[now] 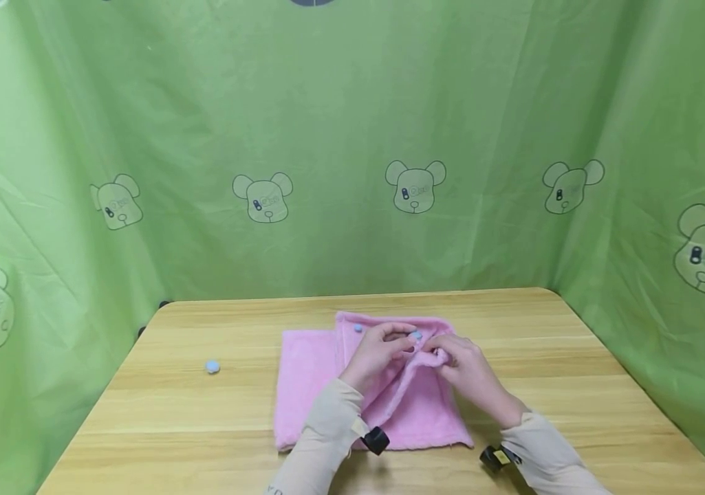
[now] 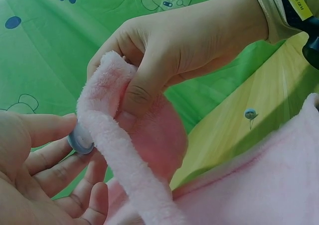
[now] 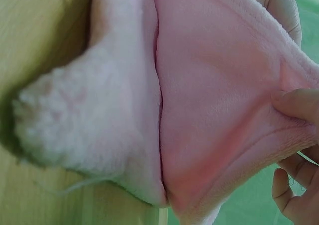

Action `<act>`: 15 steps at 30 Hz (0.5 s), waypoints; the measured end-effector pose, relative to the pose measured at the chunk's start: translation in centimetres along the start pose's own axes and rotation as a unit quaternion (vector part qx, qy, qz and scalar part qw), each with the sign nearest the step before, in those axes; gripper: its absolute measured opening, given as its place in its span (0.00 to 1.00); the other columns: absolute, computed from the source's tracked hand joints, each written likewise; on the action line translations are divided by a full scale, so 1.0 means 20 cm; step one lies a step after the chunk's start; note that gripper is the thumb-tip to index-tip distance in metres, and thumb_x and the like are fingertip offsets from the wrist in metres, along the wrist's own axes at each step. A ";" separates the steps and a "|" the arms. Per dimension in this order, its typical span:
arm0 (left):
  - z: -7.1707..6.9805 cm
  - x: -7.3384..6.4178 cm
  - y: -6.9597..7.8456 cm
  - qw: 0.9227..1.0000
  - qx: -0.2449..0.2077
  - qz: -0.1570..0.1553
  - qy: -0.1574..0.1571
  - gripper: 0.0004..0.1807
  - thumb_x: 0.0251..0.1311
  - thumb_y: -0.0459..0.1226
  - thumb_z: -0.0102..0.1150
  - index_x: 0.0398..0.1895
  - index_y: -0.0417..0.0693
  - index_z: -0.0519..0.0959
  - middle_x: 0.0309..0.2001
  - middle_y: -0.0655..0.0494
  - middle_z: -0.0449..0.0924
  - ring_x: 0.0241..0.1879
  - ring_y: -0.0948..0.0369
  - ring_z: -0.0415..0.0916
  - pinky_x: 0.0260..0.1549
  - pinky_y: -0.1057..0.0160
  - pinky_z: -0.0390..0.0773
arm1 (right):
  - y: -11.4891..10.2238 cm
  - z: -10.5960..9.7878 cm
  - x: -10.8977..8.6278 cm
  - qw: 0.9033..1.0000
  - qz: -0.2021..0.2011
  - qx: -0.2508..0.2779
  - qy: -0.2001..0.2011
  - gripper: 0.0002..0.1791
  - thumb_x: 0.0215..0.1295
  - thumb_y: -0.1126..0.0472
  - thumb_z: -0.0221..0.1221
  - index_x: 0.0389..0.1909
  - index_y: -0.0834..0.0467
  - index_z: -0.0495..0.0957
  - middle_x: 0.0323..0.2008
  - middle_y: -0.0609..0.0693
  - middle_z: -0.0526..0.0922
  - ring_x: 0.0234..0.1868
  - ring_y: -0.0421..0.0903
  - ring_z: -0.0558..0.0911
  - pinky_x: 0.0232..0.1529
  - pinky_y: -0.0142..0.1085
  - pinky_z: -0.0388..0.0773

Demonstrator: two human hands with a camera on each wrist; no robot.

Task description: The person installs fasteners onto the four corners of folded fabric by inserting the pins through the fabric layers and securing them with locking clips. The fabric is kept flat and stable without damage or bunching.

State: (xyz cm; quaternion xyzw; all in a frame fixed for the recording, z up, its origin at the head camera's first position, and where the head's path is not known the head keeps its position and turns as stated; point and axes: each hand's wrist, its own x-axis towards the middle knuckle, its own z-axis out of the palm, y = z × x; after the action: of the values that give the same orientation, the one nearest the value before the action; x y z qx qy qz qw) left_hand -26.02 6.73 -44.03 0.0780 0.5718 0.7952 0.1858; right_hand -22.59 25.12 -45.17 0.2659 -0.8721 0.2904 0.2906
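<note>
My left hand (image 1: pixel 378 354) pinches a round blue button-like clip (image 2: pixel 81 137) between thumb and fingers, right at the raised fleecy edge of a pink cloth (image 1: pixel 309 385). Opposite it, my right hand (image 1: pixel 472 375) grips that same edge, its thumb pressed on the cloth in the left wrist view. The lifted part makes a slanting fold between both hands, while the rest lies flat on the table. In the right wrist view, the pink fabric (image 3: pixel 219 85) stretches toward the fingers and covers part of one hand.
Another blue clip (image 1: pixel 212 366) lies on the wooden table (image 1: pixel 166 412), left of the cloth. A further small blue clip (image 1: pixel 358 328) sits near the cloth's back left corner. Green curtains (image 1: pixel 340 247) with bear-head prints surround the table's back and sides.
</note>
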 end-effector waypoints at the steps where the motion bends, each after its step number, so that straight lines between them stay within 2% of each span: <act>1: 0.00 0.00 0.00 1.000 0.000 0.000 0.000 0.19 0.57 0.30 0.63 0.53 0.36 0.77 0.39 0.56 0.82 0.34 0.64 0.78 0.39 0.66 0.80 | 0.00 0.00 0.00 1.000 0.000 -0.001 0.002 0.16 0.45 0.71 0.69 0.36 0.53 0.82 0.34 0.43 0.84 0.36 0.38 0.79 0.41 0.38 0.76; 5: 0.00 0.00 -0.01 1.000 -0.011 -0.005 0.000 0.19 0.56 0.29 0.63 0.52 0.37 0.77 0.38 0.55 0.82 0.35 0.63 0.78 0.39 0.66 0.80 | 0.01 0.01 0.00 1.000 -0.010 -0.007 0.009 0.17 0.44 0.73 0.69 0.35 0.54 0.82 0.34 0.44 0.84 0.35 0.39 0.80 0.41 0.38 0.75; 12: -0.01 0.00 -0.02 0.999 0.041 -0.001 -0.012 0.15 0.56 0.30 0.63 0.47 0.39 0.79 0.35 0.57 0.83 0.32 0.65 0.79 0.37 0.67 0.80 | 0.02 0.01 0.00 1.000 -0.013 -0.009 0.012 0.18 0.43 0.74 0.69 0.35 0.53 0.82 0.34 0.44 0.85 0.35 0.39 0.80 0.41 0.39 0.76; 15: -0.01 0.00 -0.01 0.999 0.042 -0.006 -0.009 0.15 0.56 0.30 0.64 0.48 0.40 0.79 0.34 0.57 0.82 0.31 0.65 0.78 0.36 0.68 0.80 | 0.02 0.01 0.00 1.000 -0.015 -0.008 0.010 0.18 0.44 0.73 0.70 0.35 0.52 0.82 0.34 0.44 0.85 0.35 0.38 0.80 0.41 0.38 0.76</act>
State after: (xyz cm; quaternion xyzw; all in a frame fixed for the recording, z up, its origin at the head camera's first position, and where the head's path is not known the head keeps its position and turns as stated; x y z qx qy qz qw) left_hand -26.04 6.69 -44.31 0.0894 0.6036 0.7685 0.1924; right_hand -22.98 25.28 -45.47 0.2736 -0.8675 0.2813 0.3056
